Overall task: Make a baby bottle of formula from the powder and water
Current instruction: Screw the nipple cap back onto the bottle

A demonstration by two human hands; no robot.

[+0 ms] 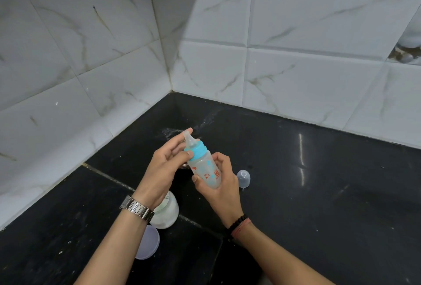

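Loose lid (147,242) and powder jar (165,213) sit nearest us, below the baby bottle (206,168).
Our right hand (222,187) grips the bottle above the surface (319,182); our left hand (165,166) pinches the blue collar (196,149), so we twist it snug.

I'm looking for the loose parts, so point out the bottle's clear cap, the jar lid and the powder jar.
clear cap (243,178), head view, domed side
jar lid (147,242), head view, flat face
powder jar (166,213), head view, white shoulder
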